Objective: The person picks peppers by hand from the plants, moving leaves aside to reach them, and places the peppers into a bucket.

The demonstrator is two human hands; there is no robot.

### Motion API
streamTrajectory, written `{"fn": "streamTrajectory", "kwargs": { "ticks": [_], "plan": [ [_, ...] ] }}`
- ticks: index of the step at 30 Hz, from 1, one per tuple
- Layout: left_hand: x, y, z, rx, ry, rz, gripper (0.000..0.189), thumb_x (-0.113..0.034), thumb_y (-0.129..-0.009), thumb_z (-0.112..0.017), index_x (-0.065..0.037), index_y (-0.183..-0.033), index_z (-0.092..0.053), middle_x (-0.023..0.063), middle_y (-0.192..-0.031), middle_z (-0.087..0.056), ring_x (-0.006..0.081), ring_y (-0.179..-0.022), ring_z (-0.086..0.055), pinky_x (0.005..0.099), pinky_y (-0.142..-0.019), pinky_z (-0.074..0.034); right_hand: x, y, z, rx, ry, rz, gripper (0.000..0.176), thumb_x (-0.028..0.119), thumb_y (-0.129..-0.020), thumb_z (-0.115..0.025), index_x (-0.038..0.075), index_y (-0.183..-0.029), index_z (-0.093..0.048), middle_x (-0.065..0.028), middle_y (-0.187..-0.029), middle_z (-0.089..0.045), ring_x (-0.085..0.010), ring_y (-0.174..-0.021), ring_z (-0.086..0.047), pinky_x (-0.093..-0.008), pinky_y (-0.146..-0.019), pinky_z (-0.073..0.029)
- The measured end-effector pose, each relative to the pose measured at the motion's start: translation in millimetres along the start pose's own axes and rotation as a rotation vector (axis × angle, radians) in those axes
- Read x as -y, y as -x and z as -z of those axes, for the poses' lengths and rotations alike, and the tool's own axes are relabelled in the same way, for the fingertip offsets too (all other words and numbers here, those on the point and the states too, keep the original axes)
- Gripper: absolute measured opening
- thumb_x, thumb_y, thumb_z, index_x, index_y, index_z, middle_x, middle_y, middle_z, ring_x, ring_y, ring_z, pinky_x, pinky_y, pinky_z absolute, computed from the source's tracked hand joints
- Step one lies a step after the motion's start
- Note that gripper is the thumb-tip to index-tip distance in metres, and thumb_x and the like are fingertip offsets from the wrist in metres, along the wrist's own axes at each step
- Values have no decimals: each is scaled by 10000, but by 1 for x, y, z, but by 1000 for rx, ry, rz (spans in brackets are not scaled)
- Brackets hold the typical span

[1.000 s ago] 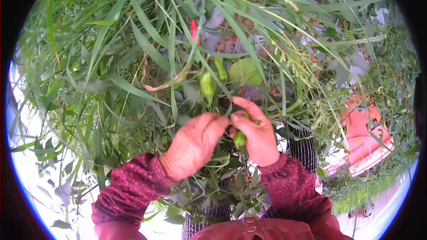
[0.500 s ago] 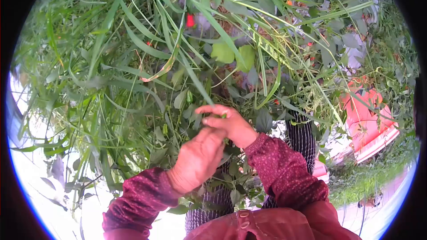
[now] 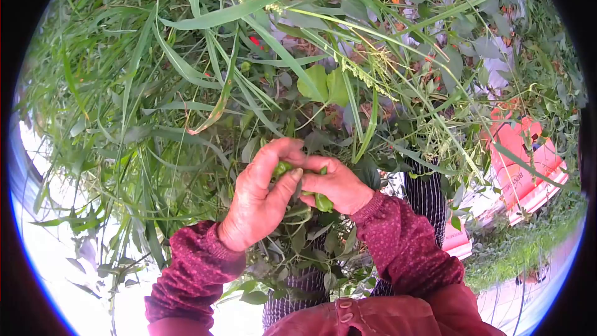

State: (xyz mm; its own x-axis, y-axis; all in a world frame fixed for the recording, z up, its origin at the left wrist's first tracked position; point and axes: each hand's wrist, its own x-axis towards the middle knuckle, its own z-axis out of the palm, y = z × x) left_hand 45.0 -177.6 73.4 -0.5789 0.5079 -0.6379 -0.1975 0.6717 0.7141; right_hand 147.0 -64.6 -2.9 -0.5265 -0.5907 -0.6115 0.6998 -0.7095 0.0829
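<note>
Near the middle of the view my two hands are close together among leafy stems. My left hand has its thumb and fingers curled round a small green pepper. Just to the right, my right hand is closed on another green pepper, which shows below its fingers. The fingertips of both hands meet or nearly meet, and some of them are blurred. Leaves of the plant hang right under the hands.
Long grass blades arch across the top. A red container stands at the right, partly behind stalks. Striped trouser legs show below the plants. Small red spots dot the foliage farther off.
My left hand has moved up and slightly left, and its fingers now curl round a pepper. My right hand has shifted slightly right and down, with green peppers now visible at both hands.
</note>
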Motion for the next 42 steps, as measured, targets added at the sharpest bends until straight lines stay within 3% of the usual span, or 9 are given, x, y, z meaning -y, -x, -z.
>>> {"fn": "streamTrajectory", "kwargs": {
  "ticks": [6, 10, 11, 24, 31, 33, 35, 37, 42],
  "plan": [
    [-11, -2, -14, -36, 498, 246, 295, 77, -867, -451, 5, -1151, -416, 101, -1048, -498, 150, -886, -561, 251, -663, -550, -3, 5, -2, -44, -210, 31, 251, 136, -856, -592, 13, -1075, -585, -28, -802, -585, -91, -666, -534, -217, -560, -429],
    [-10, 2, -24, -135, -112, -70, 276, 120, -783, -541, -13, -1024, -519, 147, -1003, -541, 232, -856, -589, 305, -705, -527, -5, 8, 4, -102, -66, 129, 109, 74, -852, -573, 12, -937, -603, -11, -765, -584, -91, -653, -530, -230, -567, -430],
    [-3, 2, -27, -136, -300, -245, 402, 151, -746, -493, -28, -1106, -489, 149, -981, -532, 234, -814, -589, 273, -559, -519, -7, 7, 4, -89, -69, 119, 109, 74, -852, -573, 12, -937, -603, -11, -765, -584, -91, -653, -530, -230, -567, -430],
    [-5, -8, -41, -184, 201, 2, 223, 150, -788, -505, -18, -930, -541, 100, -907, -554, 197, -798, -572, 274, -620, -497, 5, 13, -8, -371, -361, 177, 106, 106, -856, -566, 44, -929, -612, -15, -780, -583, -94, -633, -528, -221, -544, -425],
    [-3, -20, 12, -203, -143, 45, 175, 112, -772, -521, 14, -908, -574, 105, -884, -601, 193, -846, -590, 286, -715, -482, 8, 3, 58, -536, -562, 372, 314, 238, -850, -595, 69, -1097, -500, 8, -719, -517, -73, -521, -462, -219, -432, -348],
    [41, -36, 37, 101, -166, 194, 168, 69, -786, -507, 18, -927, -584, 124, -879, -604, 209, -801, -601, 281, -711, -482, 1, 3, 26, -233, -630, 237, 320, 234, -865, -582, 52, -1115, -499, 0, -752, -523, -77, -550, -460, -215, -453, -337],
    [142, -42, 65, -142, -299, 180, 165, 40, -772, -524, 26, -922, -592, 138, -833, -612, 231, -769, -606, 289, -717, -483, 9, 4, 23, -246, -613, 228, 354, 229, -866, -589, 31, -1144, -497, -10, -773, -524, -78, -581, -465, -212, -484, -345],
    [141, -73, 85, 96, -646, 231, 169, -179, -832, -552, -55, -922, -624, 106, -863, -634, 217, -783, -602, 325, -701, -468, 12, 11, 35, -317, -609, 263, 374, 209, -862, -600, 16, -1165, -497, -24, -793, -524, -84, -588, -467, -218, -492, -350],
    [243, -83, 87, 286, -1197, 292, 134, -97, -755, -533, -24, -857, -579, 112, -760, -596, 232, -641, -603, 333, -527, -467, 13, 16, 25, -231, -457, 179, 354, 176, -861, -594, 22, -1171, -522, -52, -763, -550, -98, -561, -501, -228, -478, -400]
  ]
}}
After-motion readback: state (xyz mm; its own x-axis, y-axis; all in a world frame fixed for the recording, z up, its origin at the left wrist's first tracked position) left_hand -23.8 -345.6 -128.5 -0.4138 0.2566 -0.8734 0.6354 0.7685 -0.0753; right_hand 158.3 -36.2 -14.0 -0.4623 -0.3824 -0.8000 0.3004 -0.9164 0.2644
